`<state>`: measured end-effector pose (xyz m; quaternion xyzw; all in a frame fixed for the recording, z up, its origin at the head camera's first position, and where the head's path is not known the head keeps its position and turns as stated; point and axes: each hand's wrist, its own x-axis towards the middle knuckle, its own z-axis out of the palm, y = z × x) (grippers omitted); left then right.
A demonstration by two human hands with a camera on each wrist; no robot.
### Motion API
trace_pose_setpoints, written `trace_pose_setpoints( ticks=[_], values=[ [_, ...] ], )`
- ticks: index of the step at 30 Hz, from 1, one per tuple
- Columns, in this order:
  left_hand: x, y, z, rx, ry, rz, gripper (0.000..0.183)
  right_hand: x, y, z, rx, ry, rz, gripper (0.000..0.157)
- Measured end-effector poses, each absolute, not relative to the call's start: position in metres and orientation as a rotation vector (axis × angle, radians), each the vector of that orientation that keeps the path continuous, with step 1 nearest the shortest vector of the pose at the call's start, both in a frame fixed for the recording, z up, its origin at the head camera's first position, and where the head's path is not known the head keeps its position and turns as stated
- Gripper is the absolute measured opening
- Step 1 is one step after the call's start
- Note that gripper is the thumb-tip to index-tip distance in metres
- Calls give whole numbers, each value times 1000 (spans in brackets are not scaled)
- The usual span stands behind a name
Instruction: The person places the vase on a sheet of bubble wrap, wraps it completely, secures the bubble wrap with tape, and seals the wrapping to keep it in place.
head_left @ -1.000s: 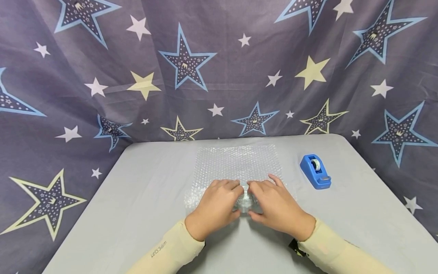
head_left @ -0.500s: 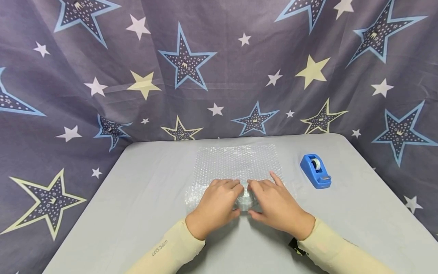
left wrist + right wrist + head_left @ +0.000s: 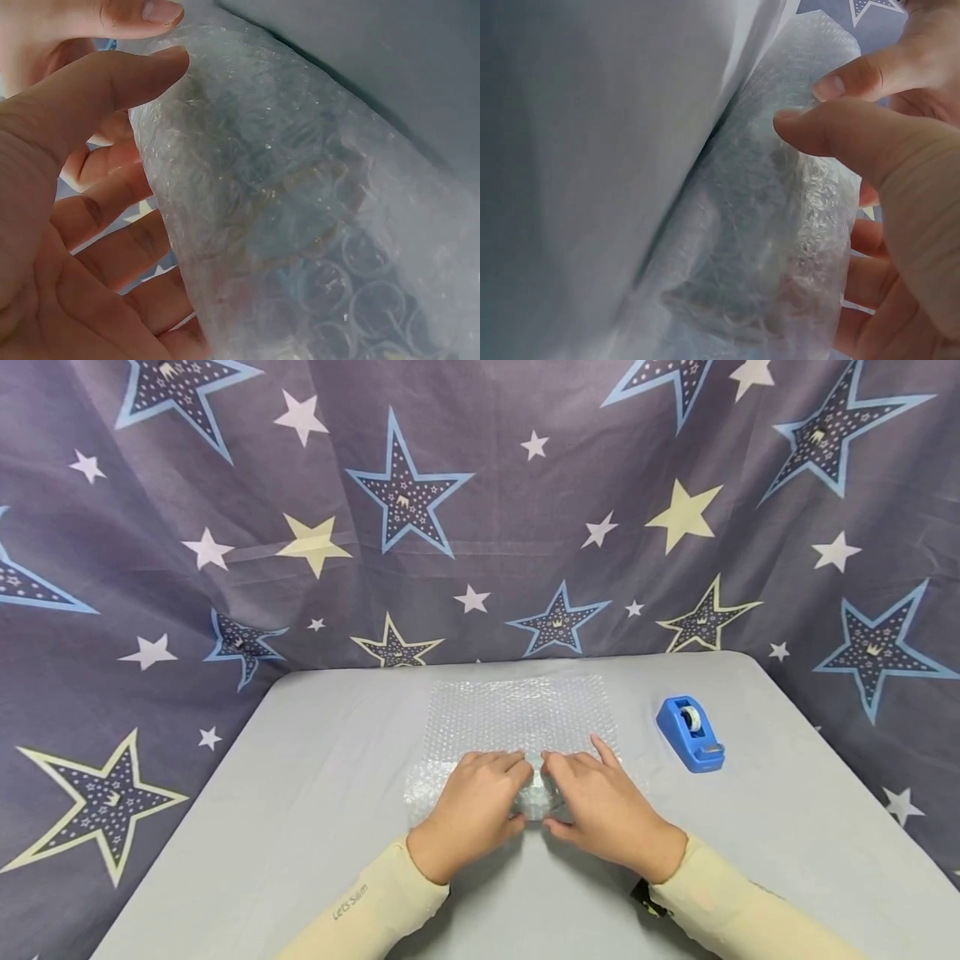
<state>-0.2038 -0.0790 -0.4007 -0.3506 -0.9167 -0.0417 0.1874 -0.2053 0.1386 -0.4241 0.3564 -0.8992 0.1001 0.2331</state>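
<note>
A clear sheet of bubble wrap (image 3: 522, 714) lies flat towards the back of the table, its near end rolled up. Inside the rolled bubble wrap (image 3: 225, 157) is something with a rounded end, blurred by the layers; I cannot tell its kind. My left hand (image 3: 480, 806) grips the roll from the left, thumb on the near side and fingers curled over the far side. From the right, my right hand (image 3: 607, 810) holds it the same way, one finger lifted. Between the hands, a short stretch of the roll shows. The wrist views show both thumbs close together against the wrap.
A blue tape dispenser (image 3: 690, 734) with a roll of tape stands on the right of the grey-covered table (image 3: 315, 777). Behind and at both sides hangs a dark curtain (image 3: 480, 510) with stars.
The near edge of the roll has shifted very slightly away from me. A raised finger of the right hand has lifted a little. Both hands keep their hold.
</note>
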Motion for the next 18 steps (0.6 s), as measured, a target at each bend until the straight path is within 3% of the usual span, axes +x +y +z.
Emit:
trace_pose_setpoints(
  ticks=[18],
  values=[
    [-211,-82,-407,-974,-2560,-134,57,-211,137,-429,954,-2508,314,84]
  ],
)
